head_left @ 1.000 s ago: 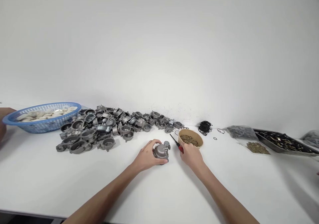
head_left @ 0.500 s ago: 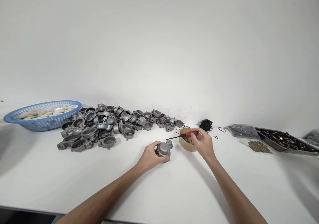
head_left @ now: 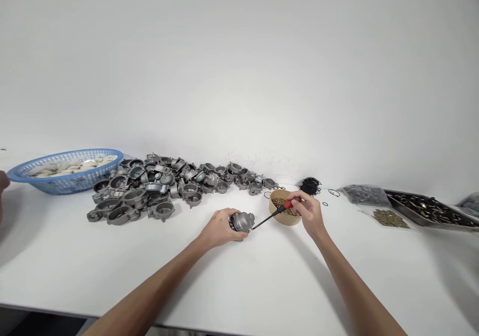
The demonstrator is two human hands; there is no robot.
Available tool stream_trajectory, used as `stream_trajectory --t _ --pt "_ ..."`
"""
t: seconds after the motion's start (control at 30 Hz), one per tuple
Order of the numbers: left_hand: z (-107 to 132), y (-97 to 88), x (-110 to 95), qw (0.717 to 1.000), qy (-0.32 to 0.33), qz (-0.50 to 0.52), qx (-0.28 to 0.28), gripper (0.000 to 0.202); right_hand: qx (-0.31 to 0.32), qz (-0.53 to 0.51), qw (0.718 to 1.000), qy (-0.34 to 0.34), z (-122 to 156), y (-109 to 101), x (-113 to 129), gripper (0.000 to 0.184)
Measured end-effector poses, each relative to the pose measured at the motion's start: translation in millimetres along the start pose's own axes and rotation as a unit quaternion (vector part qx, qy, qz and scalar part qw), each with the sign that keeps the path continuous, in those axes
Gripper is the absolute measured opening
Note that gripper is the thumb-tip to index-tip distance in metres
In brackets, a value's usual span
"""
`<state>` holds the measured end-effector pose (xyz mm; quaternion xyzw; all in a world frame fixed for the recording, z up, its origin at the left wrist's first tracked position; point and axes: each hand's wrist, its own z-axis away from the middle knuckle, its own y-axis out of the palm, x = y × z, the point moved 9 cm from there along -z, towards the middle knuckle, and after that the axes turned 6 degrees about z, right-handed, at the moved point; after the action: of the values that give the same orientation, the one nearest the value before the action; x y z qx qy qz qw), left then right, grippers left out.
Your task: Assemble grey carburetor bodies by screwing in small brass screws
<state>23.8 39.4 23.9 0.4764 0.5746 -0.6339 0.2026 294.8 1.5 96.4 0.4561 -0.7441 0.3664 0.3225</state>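
My left hand (head_left: 221, 228) is wrapped round a grey metal carburetor bowl assembly (head_left: 244, 221), its domed side facing up, low over the white table. In my right hand (head_left: 307, 211) is a screwdriver (head_left: 280, 210) with a red and black handle, pinched near its butt end. The shaft slants down to the left, and its tip is at the lower right edge of the metal part; whether it touches a screw is too small to tell. Behind the screwdriver stands a round tan tub (head_left: 286, 219) holding small brass-coloured pieces.
A pile of grey metal castings (head_left: 160, 189) lies at the back left beside a blue basket (head_left: 71, 186) of pale pieces. Black rings (head_left: 310, 185) lie beyond the tub. On the right are brass bits (head_left: 389, 218) and a metal tray (head_left: 430, 211). A person's hand (head_left: 3, 182) shows far left.
The screwdriver tip has dropped from the part's top to its lower right edge. My left hand has tilted the part and shifted slightly left. Another person's hand has appeared at far left.
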Motion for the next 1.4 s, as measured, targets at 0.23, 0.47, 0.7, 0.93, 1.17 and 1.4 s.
stream_trajectory --t 0.23,0.47,0.7,0.93,1.17,1.4 --pt "-1.3 0.2 0.5 1.000 0.008 0.012 -0.001 0.067 0.012 -0.004 1.000 0.007 1.3 7.7 -0.4 0.016" --pt "-0.9 -0.4 5.8 1.000 -0.012 0.026 -0.005 0.075 0.018 0.000 1.000 0.011 1.1 7.9 -1.6 0.014" --pt "0.7 0.6 -0.1 1.000 0.001 0.012 0.003 0.071 0.019 0.008 1.000 -0.010 2.0 7.0 2.2 0.015" --pt "2.1 2.8 -1.2 1.000 0.006 0.001 0.000 0.070 0.045 -0.004 0.999 -0.017 2.6 14.7 6.1 0.015" --pt "3.6 1.8 -6.0 1.000 0.007 0.000 0.005 0.070 0.015 -0.033 0.999 -0.001 -0.2 2.2 -1.8 0.012" --pt "3.9 2.6 -7.8 1.000 0.008 -0.006 0.010 0.069 0.020 -0.012 1.000 0.001 0.2 4.4 -4.0 0.014"
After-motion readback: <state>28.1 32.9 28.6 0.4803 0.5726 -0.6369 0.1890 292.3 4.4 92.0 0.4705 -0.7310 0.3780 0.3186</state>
